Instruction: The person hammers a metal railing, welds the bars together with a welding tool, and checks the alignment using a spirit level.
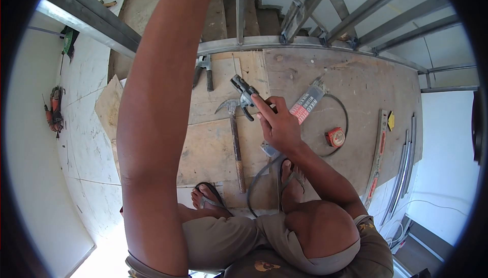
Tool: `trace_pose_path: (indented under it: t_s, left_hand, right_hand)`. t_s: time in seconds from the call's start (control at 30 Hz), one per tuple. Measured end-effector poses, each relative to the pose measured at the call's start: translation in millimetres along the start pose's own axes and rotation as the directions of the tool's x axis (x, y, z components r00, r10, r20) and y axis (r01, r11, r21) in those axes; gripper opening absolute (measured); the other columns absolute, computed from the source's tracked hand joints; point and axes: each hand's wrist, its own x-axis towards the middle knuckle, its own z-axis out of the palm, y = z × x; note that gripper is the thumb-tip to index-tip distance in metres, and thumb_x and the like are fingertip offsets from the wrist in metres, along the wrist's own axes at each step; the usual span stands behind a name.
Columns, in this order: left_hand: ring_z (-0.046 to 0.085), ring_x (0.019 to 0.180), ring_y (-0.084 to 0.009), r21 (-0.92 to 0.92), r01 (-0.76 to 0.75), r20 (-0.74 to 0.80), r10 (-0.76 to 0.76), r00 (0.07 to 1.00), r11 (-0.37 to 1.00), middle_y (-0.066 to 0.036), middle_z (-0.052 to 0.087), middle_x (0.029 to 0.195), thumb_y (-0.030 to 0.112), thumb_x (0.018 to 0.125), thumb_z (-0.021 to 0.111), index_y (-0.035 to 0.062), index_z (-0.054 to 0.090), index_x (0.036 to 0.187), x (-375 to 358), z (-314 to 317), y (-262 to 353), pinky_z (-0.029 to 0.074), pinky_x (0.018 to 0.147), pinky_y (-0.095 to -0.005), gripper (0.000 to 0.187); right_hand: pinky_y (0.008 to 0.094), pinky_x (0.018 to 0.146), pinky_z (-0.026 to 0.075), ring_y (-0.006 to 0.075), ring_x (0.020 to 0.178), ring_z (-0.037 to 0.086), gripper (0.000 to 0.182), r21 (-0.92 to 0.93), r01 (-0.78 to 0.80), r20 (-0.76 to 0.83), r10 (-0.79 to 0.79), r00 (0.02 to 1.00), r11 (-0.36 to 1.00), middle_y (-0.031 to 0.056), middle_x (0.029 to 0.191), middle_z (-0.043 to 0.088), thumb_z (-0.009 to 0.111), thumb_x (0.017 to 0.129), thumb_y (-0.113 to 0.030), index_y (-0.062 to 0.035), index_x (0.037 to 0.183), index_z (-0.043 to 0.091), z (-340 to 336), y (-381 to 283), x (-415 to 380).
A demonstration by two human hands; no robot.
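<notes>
The right hand [281, 127], fingers closed round a black metal clamp-shaped holder [245, 89], aims its long axis forward-left, near a steel-headed claw hammer [235, 130].

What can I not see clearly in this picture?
Head view: left hand, cut off by the top edge.
Head view: whatever lies behind the left arm.
Head view: handle of the clamp, covered by the right hand.
Head view: part of the packet, behind that hand.
Head view: tape measure markings, too small.

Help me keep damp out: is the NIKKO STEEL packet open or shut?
The packet is open: thin rods poke out of its far end.
</notes>
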Motion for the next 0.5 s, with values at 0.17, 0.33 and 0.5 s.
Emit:
trace_pose_path:
  t_s: [0.17, 0.33, 0.5]
  left_hand:
    - [0.061, 0.063, -0.0215, 0.057, 0.052, -0.047, -0.05, 0.998, 0.997, -0.012, 0.061, 0.07, 0.02, 0.097, 0.073, -0.0134, 0.042, 0.126, 3.7, 2.7, -6.7, 0.05, 0.055, -0.0377, 0.054]
    - [0.073, 0.085, -0.0252, 0.112, 0.168, -0.032, -0.165, 0.986, 0.979, -0.016, 0.072, 0.091, 0.038, 0.088, 0.082, -0.0053, 0.047, 0.123, 8.1, -1.8, -10.9, 0.058, 0.075, -0.0403, 0.065]
    - [0.07, 0.085, -0.0225, -0.044, 0.034, 0.095, -0.03, 0.995, 0.998, -0.015, 0.07, 0.081, 0.037, 0.087, 0.081, -0.0095, 0.036, 0.118, 13.8, -9.7, -24.2, 0.057, 0.076, -0.0357, 0.073]
  right_hand:
    - [0.0412, 0.062, 0.055, 0.0291, 0.078, 0.068, 0.048, -0.072, 0.082, -0.049, -0.086, 0.995, 0.994, 0.0114, 0.11, 0.06, 0.067, 0.096, -0.012, -0.0199, 0.143, 0.062, -2.9, 2.9, 38.3]
    - [0.0433, 0.06, 0.056, 0.0309, 0.079, 0.069, 0.053, -0.114, 0.055, -0.065, -0.063, 0.996, 0.992, 0.0113, 0.108, 0.058, 0.068, 0.093, -0.014, -0.0213, 0.145, 0.059, -2.8, -3.0, 47.2]
    - [0.0426, 0.061, 0.055, 0.0307, 0.074, 0.068, 0.049, -0.14, -0.01, -0.05, 0.003, 0.999, 0.99, 0.0102, 0.108, 0.058, 0.068, 0.096, -0.015, -0.0213, 0.144, 0.061, -3.2, -5.8, 50.3]
